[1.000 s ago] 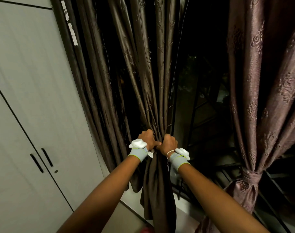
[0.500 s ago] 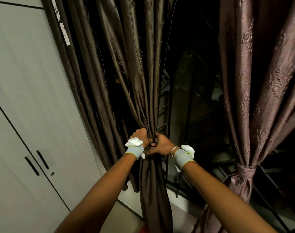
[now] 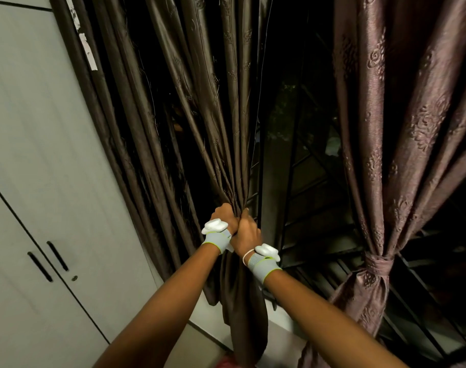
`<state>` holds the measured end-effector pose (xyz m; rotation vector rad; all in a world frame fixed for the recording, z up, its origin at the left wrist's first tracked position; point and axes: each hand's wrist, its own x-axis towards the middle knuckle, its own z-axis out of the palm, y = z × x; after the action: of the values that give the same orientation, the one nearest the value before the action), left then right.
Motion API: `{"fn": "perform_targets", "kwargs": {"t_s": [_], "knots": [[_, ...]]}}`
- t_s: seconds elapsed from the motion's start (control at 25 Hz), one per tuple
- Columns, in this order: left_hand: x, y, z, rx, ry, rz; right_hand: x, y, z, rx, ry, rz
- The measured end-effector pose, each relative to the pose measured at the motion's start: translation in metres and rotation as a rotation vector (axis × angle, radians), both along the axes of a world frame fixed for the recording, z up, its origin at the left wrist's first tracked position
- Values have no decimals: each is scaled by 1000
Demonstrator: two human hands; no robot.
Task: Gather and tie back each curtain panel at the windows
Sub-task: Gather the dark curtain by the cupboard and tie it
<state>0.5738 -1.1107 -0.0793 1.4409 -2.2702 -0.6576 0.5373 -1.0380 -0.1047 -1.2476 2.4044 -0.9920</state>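
My left hand [image 3: 224, 215] and right hand [image 3: 246, 231] clench the gathered brown curtain [image 3: 226, 128] beside the white wardrobe [image 3: 40, 155]; soft, slippery-looking fabric, best gripped at this bunched waist.

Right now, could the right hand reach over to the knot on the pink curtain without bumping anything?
Probably yes. The right hand grips the brown curtain, so it must let go first. Between it and the tied band on the pink curtain only open space before the window grille shows.

White wardrobe doors [image 3: 48, 181] left of a dark, metal-grilled window [image 3: 300, 166]
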Motion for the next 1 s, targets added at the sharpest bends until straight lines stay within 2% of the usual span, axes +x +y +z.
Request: {"fn": "perform_targets", "kwargs": {"t_s": [0.16, 0.32, 0.6, 0.76, 1.0], "knots": [[-4, -2, -1, 19, -4, 7, -1, -2, -3, 15, 91, -72], [0, -5, 2, 20, -45, -4, -11, 0, -5, 42, 250, -6], [7, -25, 1, 78, -119, -19, -49, 6, 6, 36, 192, 107], [-1, -38, -2, 180, -113, -138, -62, 7, 12, 53, 165, 141], [-1, -40, -3, 98, -153, -161, -84, 14, 9, 45, 163, 132]]}}
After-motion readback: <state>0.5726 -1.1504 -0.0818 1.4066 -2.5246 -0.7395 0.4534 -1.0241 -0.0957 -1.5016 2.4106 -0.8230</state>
